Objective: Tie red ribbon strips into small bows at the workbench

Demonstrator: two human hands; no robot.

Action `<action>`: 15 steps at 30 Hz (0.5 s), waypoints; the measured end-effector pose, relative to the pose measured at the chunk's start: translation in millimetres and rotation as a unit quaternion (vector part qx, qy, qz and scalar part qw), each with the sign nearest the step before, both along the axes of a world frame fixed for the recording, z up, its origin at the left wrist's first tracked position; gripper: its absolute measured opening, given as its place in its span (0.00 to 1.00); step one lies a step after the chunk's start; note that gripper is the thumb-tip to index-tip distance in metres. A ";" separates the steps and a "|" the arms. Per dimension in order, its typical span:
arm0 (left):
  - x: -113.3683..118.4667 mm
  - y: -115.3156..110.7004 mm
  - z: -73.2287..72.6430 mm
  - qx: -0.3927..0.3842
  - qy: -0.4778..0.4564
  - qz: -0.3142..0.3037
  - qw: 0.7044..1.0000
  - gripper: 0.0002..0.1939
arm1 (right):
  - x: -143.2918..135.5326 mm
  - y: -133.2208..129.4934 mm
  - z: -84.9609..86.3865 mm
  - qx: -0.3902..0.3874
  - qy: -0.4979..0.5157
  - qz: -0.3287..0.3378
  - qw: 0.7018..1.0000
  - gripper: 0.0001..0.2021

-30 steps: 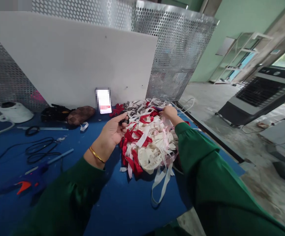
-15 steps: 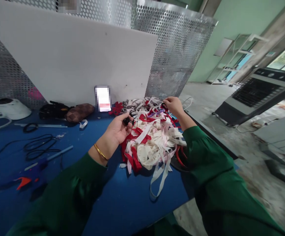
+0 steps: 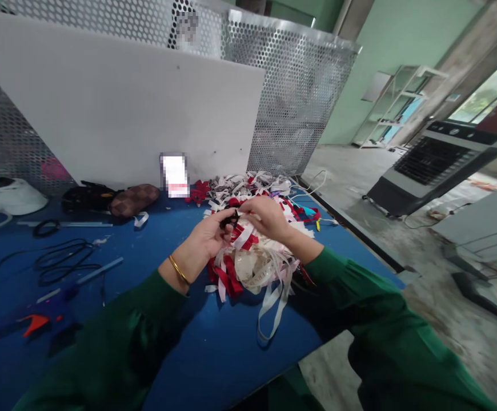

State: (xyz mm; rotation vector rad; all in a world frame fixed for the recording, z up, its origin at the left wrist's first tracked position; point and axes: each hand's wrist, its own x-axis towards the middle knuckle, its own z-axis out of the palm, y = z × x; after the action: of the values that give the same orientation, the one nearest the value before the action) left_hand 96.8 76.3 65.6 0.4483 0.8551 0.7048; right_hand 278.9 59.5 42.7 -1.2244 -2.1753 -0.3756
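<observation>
So the blue table (image 3: 201, 342) takes up most of the view, and using the two hands as the dial's middle, there's a big white board (image 3: 137, 108) standing at about 11 o'clock. The heap of ribbon scraps (image 3: 252, 265), red, white and pink, sits under and around the hands, with a loose white loop trailing off toward 5:30. Blue glue gun (image 3: 55, 313) with an orange trigger is over at 8. Left hand (image 3: 208, 237) is half curled, thumb and fingertips pinching a small black thing (image 3: 230, 219) just above the scraps. Right hand (image 3: 268, 220) is bent in from 3 o'clock, fingers bunched right by it; can't tell if they've got hold of anything. Lit screen (image 3: 175, 171) at 10, that black thing being tiniest.
</observation>
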 end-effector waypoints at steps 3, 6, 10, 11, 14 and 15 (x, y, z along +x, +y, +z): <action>-3.6 3.2 0.7 0.045 -0.002 0.030 0.999 0.03 | 62.8 27.7 -2.5 -0.127 0.004 -0.334 0.934 0.23; -7.8 7.9 0.7 0.063 -0.020 0.034 0.997 0.03 | 118.9 47.8 -8.6 -0.210 -0.011 -0.390 0.897 0.22; -10.5 12.6 -1.0 0.077 -0.029 0.030 0.996 0.04 | 146.5 57.1 -23.5 -0.266 -0.014 -0.404 0.875 0.20; -10.6 13.1 -1.1 0.077 -0.027 0.036 0.996 0.04 | 147.4 57.9 -25.6 -0.265 -0.007 -0.411 0.872 0.18; -10.7 13.7 0.2 0.069 -0.022 0.054 0.996 0.05 | 148.0 58.1 -21.1 -0.221 0.026 -0.436 0.872 0.17; -10.6 13.7 1.0 0.066 -0.020 0.058 0.996 0.05 | 148.2 57.2 -16.0 -0.198 0.039 -0.443 0.873 0.18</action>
State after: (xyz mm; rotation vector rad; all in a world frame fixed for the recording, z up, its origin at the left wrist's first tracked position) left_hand 86.1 89.9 66.6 0.5044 0.8033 0.8785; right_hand 427.1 116.7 26.7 -2.4041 -1.5234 -0.2232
